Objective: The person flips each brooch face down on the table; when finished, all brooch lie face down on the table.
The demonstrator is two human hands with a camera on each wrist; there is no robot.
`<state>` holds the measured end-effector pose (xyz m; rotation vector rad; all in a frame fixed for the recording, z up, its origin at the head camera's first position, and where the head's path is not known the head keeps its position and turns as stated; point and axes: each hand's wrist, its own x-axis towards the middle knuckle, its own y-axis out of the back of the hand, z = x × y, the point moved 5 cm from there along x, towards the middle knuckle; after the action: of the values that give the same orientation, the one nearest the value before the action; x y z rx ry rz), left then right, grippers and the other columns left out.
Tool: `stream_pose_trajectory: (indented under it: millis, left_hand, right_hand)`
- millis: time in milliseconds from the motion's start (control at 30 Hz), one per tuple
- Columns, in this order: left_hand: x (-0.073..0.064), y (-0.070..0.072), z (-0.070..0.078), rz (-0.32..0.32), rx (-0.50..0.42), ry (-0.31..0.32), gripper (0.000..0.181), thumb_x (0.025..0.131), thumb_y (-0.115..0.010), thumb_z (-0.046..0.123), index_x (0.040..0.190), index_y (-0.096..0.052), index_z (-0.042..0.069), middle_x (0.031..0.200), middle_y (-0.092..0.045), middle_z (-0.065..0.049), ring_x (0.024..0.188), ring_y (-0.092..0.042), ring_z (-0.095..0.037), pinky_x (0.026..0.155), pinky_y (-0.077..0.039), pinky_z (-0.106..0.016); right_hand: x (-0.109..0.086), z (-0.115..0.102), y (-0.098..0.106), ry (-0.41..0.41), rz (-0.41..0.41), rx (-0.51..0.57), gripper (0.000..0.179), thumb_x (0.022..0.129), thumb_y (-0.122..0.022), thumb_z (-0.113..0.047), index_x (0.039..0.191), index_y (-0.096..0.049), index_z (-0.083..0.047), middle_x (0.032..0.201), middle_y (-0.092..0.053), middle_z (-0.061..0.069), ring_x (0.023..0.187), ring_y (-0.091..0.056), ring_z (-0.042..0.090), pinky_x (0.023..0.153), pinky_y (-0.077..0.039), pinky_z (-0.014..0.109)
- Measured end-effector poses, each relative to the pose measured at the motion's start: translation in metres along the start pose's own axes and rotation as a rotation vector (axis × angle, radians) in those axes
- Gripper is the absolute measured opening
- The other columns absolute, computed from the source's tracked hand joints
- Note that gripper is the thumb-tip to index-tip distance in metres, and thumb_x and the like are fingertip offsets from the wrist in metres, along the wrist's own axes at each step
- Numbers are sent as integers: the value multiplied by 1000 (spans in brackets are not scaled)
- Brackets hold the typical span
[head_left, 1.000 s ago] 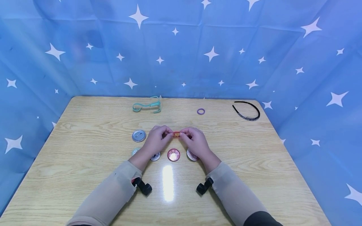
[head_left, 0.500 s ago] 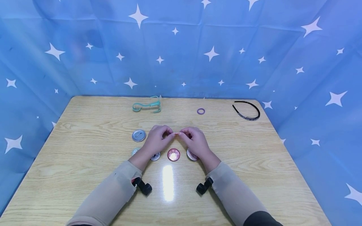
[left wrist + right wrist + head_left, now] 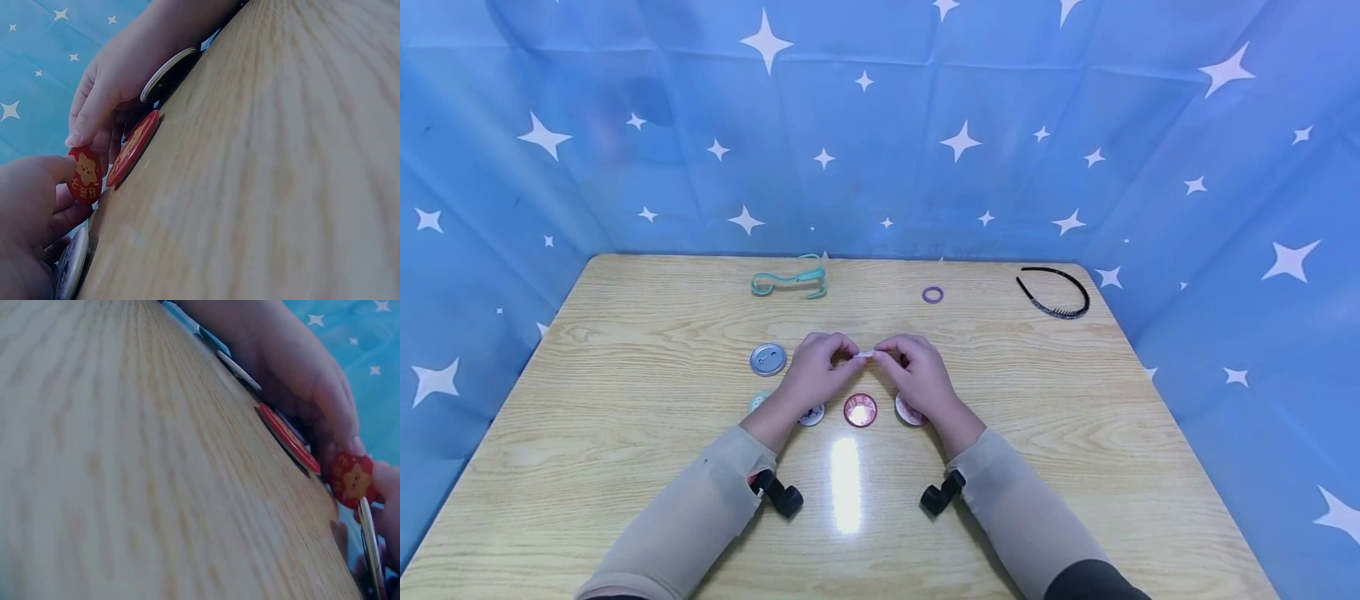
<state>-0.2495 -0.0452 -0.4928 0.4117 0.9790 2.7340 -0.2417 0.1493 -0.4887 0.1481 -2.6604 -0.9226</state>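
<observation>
Both hands meet over the middle of the table. My left hand and right hand pinch opposite sides of a small round red badge between thumb and fingers. Its face carries a yellow smiling star and yellow characters. From the head view the badge is a thin pale strip, nearly edge-on. Just below the hands lies a larger red badge. A white and pink badge is partly under the right wrist, and a white badge is partly covered by the left wrist.
A silver badge lies pin side up left of the left hand. A teal badge is partly hidden by the left forearm. Along the back are a turquoise strap-like item, a purple ring and a black headband.
The small red badge has tilted between the fingers: its red face showed in the head view a second ago, and now only a pale thin edge does. The hands have barely moved.
</observation>
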Motion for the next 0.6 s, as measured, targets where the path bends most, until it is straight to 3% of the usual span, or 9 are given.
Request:
stream_pose_trajectory:
  millis: [300, 600]
  left_hand:
    - [0, 1, 1, -10, 40, -64, 16, 92, -85, 27, 100, -76, 18, 104, -74, 3, 113, -57, -24, 102, -43, -44]
    - [-1, 1, 3, -21, 53, -71, 18, 90, -88, 20, 101, -76, 17, 107, -75, 2, 111, -57, -24, 101, -44, -44]
  right_hand:
    - [-1, -3, 0, 41, -35, -12, 29, 94, -85, -24, 121, -79, -16, 124, -75, 0, 124, -60, 25, 101, -49, 45]
    - [-1, -2, -1, 44, -65, -68, 35, 91, -89, -26, 124, -78, -18, 128, -74, -1, 130, -58, 26, 112, -41, 51]
